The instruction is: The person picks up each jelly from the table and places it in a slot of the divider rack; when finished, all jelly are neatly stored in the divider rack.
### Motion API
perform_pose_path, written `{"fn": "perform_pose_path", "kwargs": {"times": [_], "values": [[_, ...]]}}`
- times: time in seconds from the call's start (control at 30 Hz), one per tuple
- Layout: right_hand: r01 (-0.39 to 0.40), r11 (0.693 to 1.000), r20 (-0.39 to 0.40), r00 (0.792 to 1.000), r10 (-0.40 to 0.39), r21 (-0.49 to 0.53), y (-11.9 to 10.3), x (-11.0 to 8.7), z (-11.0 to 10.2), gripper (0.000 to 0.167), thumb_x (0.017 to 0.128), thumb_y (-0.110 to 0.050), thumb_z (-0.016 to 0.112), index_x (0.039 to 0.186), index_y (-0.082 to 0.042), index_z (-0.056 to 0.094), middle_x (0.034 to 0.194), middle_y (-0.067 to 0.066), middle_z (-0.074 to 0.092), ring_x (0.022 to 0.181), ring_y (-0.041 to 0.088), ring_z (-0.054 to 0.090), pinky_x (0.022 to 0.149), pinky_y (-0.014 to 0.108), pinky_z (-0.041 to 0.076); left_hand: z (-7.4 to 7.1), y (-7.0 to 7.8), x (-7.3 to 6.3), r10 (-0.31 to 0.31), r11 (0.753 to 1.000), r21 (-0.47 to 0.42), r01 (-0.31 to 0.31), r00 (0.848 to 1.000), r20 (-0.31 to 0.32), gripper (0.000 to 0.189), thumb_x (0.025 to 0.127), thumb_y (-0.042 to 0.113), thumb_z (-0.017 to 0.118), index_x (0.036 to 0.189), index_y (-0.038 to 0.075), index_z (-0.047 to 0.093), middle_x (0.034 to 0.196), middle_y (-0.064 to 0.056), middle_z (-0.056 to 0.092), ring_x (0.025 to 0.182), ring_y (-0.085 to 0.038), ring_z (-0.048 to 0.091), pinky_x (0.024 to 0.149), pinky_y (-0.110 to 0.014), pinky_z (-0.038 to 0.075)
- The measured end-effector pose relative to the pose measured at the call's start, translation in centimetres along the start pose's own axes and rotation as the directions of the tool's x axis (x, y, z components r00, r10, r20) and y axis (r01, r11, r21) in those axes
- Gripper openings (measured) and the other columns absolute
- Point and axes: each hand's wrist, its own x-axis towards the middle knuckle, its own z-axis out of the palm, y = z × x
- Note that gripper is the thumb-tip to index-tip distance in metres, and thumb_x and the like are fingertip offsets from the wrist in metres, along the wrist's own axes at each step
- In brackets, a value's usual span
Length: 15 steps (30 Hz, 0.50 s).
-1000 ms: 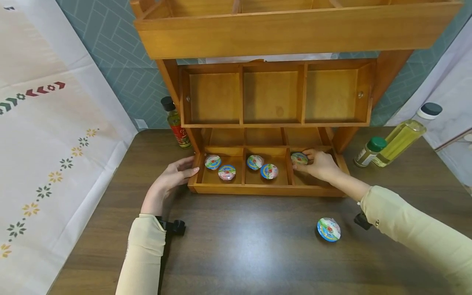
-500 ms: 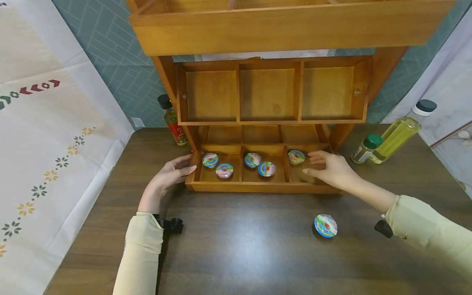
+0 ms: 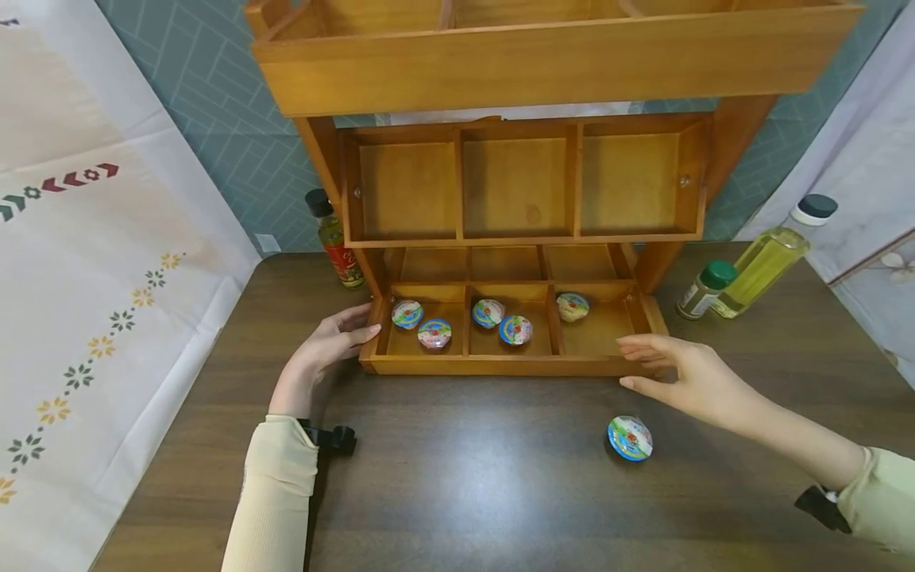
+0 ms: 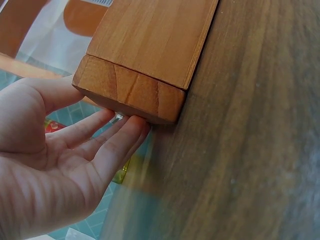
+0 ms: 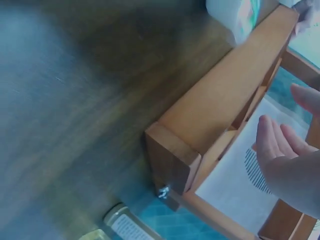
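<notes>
My left hand (image 3: 329,343) holds the left end of the wooden shelf's bottom tray (image 3: 500,365), thumb at the top edge and fingers along the outer side, as the left wrist view (image 4: 130,90) also shows. Small jelly cups with printed lids sit in the tray: two in the left compartment, two in the middle, and one yellowish jelly cup (image 3: 573,307) in the right compartment. My right hand (image 3: 689,377) hovers by the tray's front right corner, fingers extended and holding nothing. Another jelly cup (image 3: 630,438) rests on the table in front, below that hand.
Three-part wooden trays rise above, the middle tray (image 3: 522,187) tilted forward. An oil bottle with a red label (image 3: 343,254) stands left of the shelf. On the right are a green-capped jar (image 3: 704,292) and a bottle of yellow oil (image 3: 765,262).
My right hand has let go of the yellowish jelly cup in the right compartment and drawn back toward the front right. My left hand has stayed at the tray's left end.
</notes>
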Motion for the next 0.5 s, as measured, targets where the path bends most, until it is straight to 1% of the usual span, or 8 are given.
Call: {"fn": "perform_pose_path", "kwargs": {"times": [0.13,0.2,0.3,0.4,0.43,0.5], "values": [[0.068,0.997,-0.007,0.998,-0.068,-0.041,0.0,-1.6,0.4,0.049,0.077,-0.018,0.078,0.122,-0.011,0.059,0.108,0.001,0.066,0.094,0.015,0.063,0.078,0.022,0.051,0.0,0.0,0.0,-0.009,1.000,-0.014,0.009,1.000,0.007,0.070,0.094,0.024,0.058,0.150,0.008,0.020,0.152,-0.018,0.021,0.133,-0.034,0.033,0.108,-0.049,0.028],[0.100,0.993,-0.008,0.995,-0.101,-0.055,0.1,-2.4,0.7,0.053,0.073,-0.015,0.080,0.122,-0.011,0.059,0.108,0.000,0.066,0.095,0.013,0.062,0.078,0.018,0.049,0.0,0.0,0.0,-0.010,1.000,-0.021,0.010,1.000,0.011,0.070,0.094,0.023,0.058,0.150,0.008,0.019,0.152,-0.018,0.020,0.133,-0.034,0.033,0.108,-0.048,0.028],[0.130,0.991,0.008,0.992,-0.129,-0.043,0.4,-3.4,1.3,0.058,0.069,-0.015,0.082,0.122,-0.013,0.059,0.110,-0.001,0.066,0.095,0.013,0.062,0.077,0.021,0.051,0.0,0.0,0.0,-0.010,1.000,-0.020,0.010,1.000,0.009,0.070,0.094,0.023,0.058,0.150,0.008,0.019,0.152,-0.018,0.020,0.133,-0.034,0.034,0.108,-0.048,0.029],[0.140,0.989,0.034,0.990,-0.139,-0.041,0.7,-4.3,2.1,0.060,0.069,-0.024,0.083,0.123,-0.015,0.059,0.114,-0.001,0.064,0.094,0.015,0.063,0.076,0.026,0.052,0.1,0.0,0.0,-0.009,1.000,-0.013,0.009,1.000,0.006,0.070,0.093,0.023,0.058,0.150,0.008,0.019,0.152,-0.018,0.021,0.132,-0.034,0.034,0.107,-0.048,0.029],[0.148,0.988,0.039,0.988,-0.147,-0.041,0.9,-4.6,2.3,0.060,0.068,-0.026,0.083,0.123,-0.016,0.059,0.115,-0.002,0.064,0.094,0.015,0.063,0.076,0.026,0.052,0.1,0.0,0.0,-0.010,1.000,-0.011,0.010,1.000,0.005,0.070,0.093,0.023,0.058,0.150,0.008,0.020,0.152,-0.018,0.021,0.132,-0.034,0.034,0.107,-0.048,0.029],[0.168,0.985,0.044,0.985,-0.166,-0.046,1.1,-5.0,2.9,0.062,0.067,-0.031,0.083,0.123,-0.016,0.059,0.117,-0.003,0.062,0.096,0.013,0.062,0.078,0.022,0.050,0.1,0.0,0.0,-0.010,1.000,-0.006,0.010,1.000,0.004,0.070,0.093,0.023,0.058,0.150,0.008,0.020,0.152,-0.019,0.022,0.132,-0.034,0.035,0.107,-0.048,0.030]]}}
